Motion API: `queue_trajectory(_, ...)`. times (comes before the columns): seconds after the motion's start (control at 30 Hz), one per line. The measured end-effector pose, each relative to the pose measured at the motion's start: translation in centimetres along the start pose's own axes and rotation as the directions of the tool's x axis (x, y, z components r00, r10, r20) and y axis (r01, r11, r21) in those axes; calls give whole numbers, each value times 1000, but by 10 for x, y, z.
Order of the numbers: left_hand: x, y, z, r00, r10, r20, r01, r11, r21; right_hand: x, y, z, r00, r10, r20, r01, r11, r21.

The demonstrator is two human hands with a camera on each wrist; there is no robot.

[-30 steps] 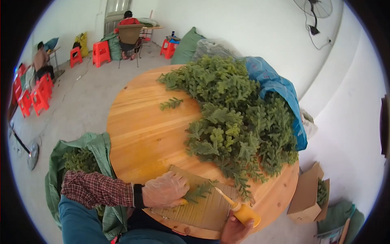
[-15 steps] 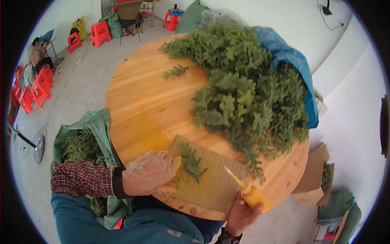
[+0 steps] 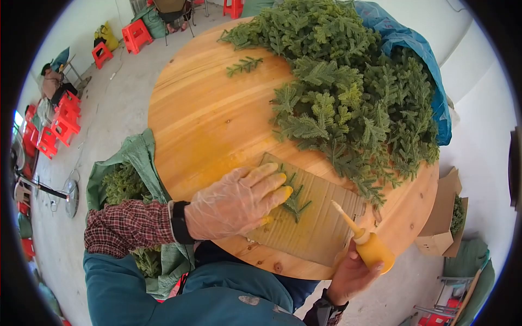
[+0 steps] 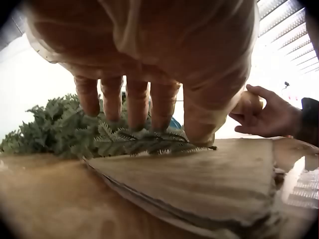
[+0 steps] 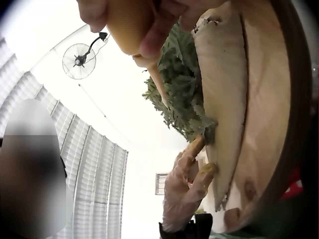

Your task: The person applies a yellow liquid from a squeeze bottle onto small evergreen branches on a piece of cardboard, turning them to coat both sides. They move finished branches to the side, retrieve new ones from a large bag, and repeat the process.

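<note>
In the head view my gloved left hand (image 3: 231,204), its fingertips stained yellow, is over the left part of a cardboard piece (image 3: 315,233). Its fingers are spread beside and partly over a small green sprig (image 3: 296,205). The left wrist view shows the fingers pointing down at the sprig (image 4: 144,143), with the thumb near its stem end; whether they touch it I cannot tell. My bare right hand (image 3: 353,274) grips a yellow squeeze bottle (image 3: 375,252) off the cardboard's right side, its pale nozzle pointing up and left.
A large heap of green sprigs (image 3: 353,103) with a blue bag (image 3: 402,35) covers the table's far right. One loose sprig (image 3: 244,66) lies at the back. A green sack (image 3: 138,149) stands left of the table, a cardboard box (image 3: 437,217) to the right.
The head view has tilted down. My left hand first moved off the sprig, which turned on the cardboard, then came back over it with fingers spread. My right hand still holds the bottle.
</note>
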State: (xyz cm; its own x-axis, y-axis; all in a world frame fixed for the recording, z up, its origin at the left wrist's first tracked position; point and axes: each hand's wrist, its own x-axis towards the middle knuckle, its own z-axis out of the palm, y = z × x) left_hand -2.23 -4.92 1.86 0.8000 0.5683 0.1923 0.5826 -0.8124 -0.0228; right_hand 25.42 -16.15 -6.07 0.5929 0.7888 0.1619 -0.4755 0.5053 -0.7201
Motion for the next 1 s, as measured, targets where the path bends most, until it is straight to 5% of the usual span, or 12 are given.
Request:
queue_trajectory(0.17,-4,8,30,995,29,97,-30,999,11,-15,1,0,997,72,22,-67,985,-160)
queue_trajectory(0.3,-1,6,30,991,28,128,-19,998,-67,-16,5,8,992,-44,115,86,917,-389)
queue_trajectory(0.4,-2,5,34,994,24,105,-10,991,-130,-12,4,26,991,-29,130,106,761,-639)
queue_trajectory(0.53,-2,4,32,994,20,108,-5,991,-136,-10,13,27,978,-23,209,175,636,-751)
queue_trajectory(1.0,3,2,12,986,-65,157,73,996,-43,-10,5,45,986,-83,143,161,678,-717)
